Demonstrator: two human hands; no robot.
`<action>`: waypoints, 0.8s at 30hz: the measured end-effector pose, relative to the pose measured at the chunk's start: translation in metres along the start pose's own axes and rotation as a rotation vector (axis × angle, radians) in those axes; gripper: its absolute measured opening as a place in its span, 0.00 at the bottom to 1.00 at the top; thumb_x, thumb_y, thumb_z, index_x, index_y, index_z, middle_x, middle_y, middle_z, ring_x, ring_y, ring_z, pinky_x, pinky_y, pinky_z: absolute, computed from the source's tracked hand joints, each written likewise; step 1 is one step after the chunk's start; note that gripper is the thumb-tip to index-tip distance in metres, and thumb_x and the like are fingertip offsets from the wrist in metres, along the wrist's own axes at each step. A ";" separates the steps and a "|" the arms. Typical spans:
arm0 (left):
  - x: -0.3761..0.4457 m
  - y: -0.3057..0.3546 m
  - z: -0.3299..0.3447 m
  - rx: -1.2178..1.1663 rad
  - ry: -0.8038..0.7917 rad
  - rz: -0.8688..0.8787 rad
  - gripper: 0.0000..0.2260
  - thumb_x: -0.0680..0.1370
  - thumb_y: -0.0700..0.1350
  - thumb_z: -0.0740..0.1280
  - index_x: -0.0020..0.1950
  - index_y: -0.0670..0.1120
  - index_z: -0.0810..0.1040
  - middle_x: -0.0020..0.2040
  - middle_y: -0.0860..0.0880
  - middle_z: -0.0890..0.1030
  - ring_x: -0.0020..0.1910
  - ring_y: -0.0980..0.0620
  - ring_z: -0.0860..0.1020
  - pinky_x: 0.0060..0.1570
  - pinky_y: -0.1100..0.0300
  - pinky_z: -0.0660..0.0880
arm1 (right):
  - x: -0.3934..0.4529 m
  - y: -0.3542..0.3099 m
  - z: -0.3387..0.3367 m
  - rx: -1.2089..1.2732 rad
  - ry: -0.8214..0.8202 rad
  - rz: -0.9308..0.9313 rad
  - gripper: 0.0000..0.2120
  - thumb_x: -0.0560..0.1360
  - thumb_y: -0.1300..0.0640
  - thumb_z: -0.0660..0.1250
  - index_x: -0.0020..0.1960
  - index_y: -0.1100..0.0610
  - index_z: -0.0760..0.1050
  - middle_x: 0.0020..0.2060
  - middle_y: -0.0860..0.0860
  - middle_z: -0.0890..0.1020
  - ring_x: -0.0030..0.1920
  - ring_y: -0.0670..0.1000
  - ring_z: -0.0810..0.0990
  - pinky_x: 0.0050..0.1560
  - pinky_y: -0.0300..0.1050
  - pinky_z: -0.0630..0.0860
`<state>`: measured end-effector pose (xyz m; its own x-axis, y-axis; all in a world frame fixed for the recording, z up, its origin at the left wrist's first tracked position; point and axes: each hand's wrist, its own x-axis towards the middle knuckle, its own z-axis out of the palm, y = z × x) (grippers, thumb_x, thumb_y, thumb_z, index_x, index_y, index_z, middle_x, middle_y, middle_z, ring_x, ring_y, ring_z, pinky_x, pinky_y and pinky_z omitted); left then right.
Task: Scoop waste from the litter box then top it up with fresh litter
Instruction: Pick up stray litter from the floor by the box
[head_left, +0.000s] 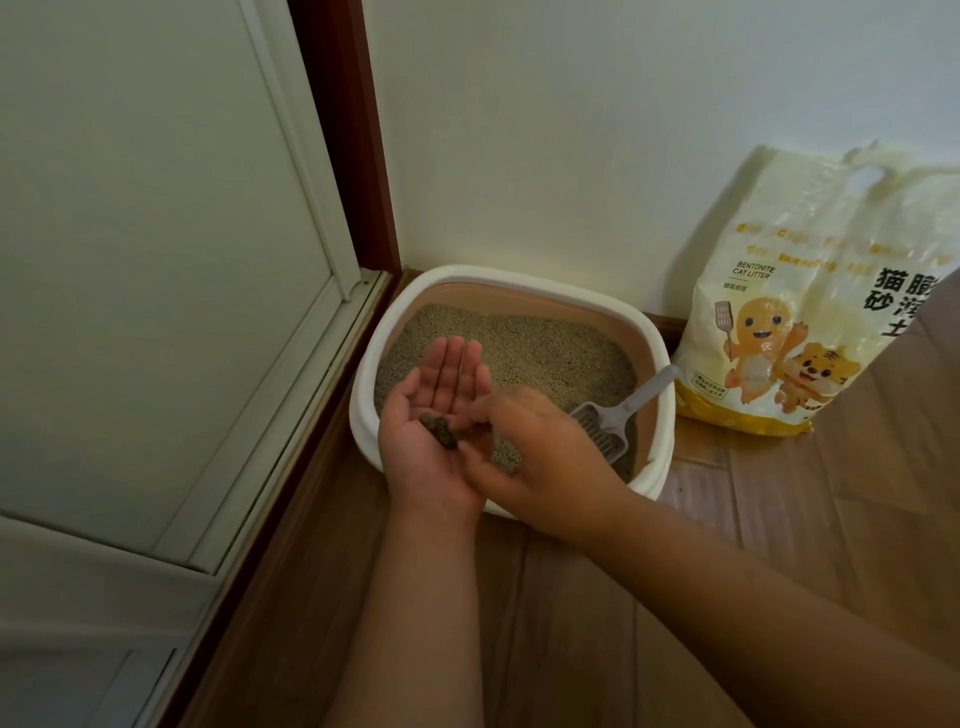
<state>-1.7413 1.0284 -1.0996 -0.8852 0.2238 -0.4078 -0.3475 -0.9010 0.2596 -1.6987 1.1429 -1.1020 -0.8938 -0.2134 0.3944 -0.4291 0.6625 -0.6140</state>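
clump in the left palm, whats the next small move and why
Probably let the right hand drop its pinch and lift away, leaving the clump on the open left hand, ready to carry off. The scoop lies idle in the litter box and the litter bag stands untouched, so topping up comes later.

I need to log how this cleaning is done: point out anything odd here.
The dark waste clump lies in the bare palm of the left hand, and the right hand pinches at it. Meanwhile the grey plastic slotted scoop lies unused in the white oval litter box. No spills show.
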 end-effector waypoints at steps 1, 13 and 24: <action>0.000 0.000 0.000 -0.006 0.000 0.005 0.17 0.85 0.46 0.57 0.63 0.39 0.81 0.61 0.41 0.84 0.61 0.44 0.83 0.63 0.53 0.79 | 0.002 0.000 0.000 -0.005 0.005 -0.015 0.10 0.75 0.58 0.73 0.57 0.54 0.81 0.52 0.45 0.83 0.55 0.46 0.79 0.58 0.47 0.75; -0.002 -0.004 0.025 -0.133 -0.021 0.054 0.16 0.84 0.44 0.58 0.57 0.37 0.83 0.59 0.39 0.85 0.61 0.43 0.83 0.63 0.52 0.79 | 0.021 -0.027 -0.012 0.791 0.388 0.485 0.12 0.79 0.69 0.65 0.60 0.62 0.81 0.54 0.53 0.86 0.56 0.47 0.84 0.55 0.40 0.81; -0.012 -0.007 0.102 -0.082 -0.007 0.042 0.18 0.84 0.45 0.57 0.62 0.37 0.81 0.60 0.38 0.84 0.59 0.43 0.84 0.66 0.51 0.77 | 0.073 -0.058 -0.062 1.520 0.759 0.671 0.14 0.82 0.63 0.61 0.64 0.66 0.78 0.57 0.60 0.85 0.59 0.55 0.84 0.64 0.49 0.79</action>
<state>-1.7598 1.0700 -1.0075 -0.9008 0.1878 -0.3915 -0.2838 -0.9370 0.2036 -1.7308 1.1337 -0.9952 -0.8852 0.4051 -0.2289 -0.1837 -0.7562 -0.6281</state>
